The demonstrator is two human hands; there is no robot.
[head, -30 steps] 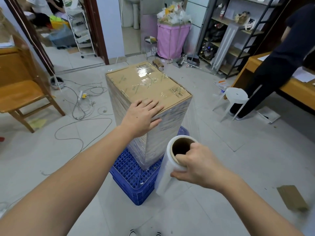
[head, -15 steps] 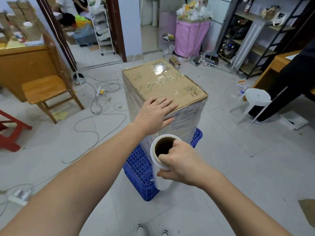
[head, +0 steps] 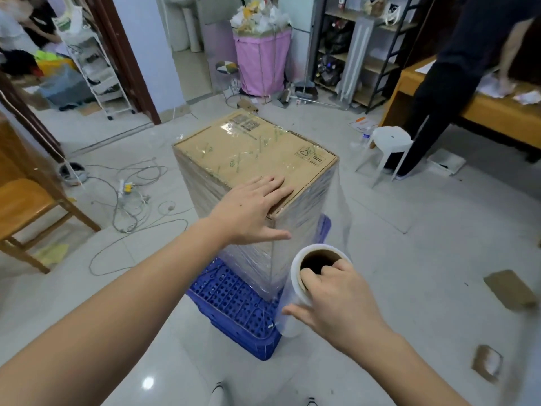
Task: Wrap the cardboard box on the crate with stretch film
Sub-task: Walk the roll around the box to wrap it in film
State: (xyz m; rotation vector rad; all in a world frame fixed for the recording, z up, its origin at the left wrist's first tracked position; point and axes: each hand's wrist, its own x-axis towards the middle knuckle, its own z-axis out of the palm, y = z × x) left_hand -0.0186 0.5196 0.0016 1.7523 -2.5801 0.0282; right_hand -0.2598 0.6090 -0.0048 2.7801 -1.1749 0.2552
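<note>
Cardboard box point(head: 254, 153) lies under the flat, spread left hand point(head: 251, 209); right hand point(head: 336, 300) grips the stretch-film roll point(head: 304, 288) just beside it.

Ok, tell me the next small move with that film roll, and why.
Probably carry the stretch film roll leftward round the near corner of the cardboard box. The right hand grips the roll's core, a film sheet runs taut to the box's right side, and the left hand lies flat on the top, steadying it on the blue crate.
</note>
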